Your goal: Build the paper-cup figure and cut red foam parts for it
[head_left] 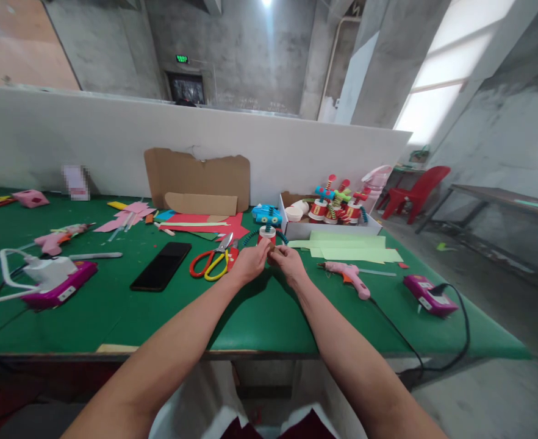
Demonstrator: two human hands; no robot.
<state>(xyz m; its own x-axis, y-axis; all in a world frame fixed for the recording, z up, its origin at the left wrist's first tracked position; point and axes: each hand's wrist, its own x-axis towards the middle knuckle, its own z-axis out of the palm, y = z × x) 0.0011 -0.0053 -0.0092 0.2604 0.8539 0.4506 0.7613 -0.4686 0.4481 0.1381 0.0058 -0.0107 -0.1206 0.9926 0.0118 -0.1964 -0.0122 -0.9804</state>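
My left hand point(252, 261) and my right hand point(288, 261) meet over the table, fingers closed in a pinch. Between the fingertips shows a small brown piece point(271, 247), which looks like cardboard; the fingers partly hide it. Just behind them stands a paper-cup figure point(267, 232) in red and white, with dark green coiled arms and a coiled neck. Its blue head point(267, 214) has round yellowish eyes. To the left of my left hand lie scissors point(211, 259) with one red and one yellow handle, beside a small red piece.
A white box point(333, 229) holds several finished-looking cup figures. Green paper strips point(351, 246), a pink glue gun point(349, 277) and a purple power strip point(429, 296) lie right. Left are a black phone point(161, 266), another glue gun point(53, 242) and red paper point(196, 222).
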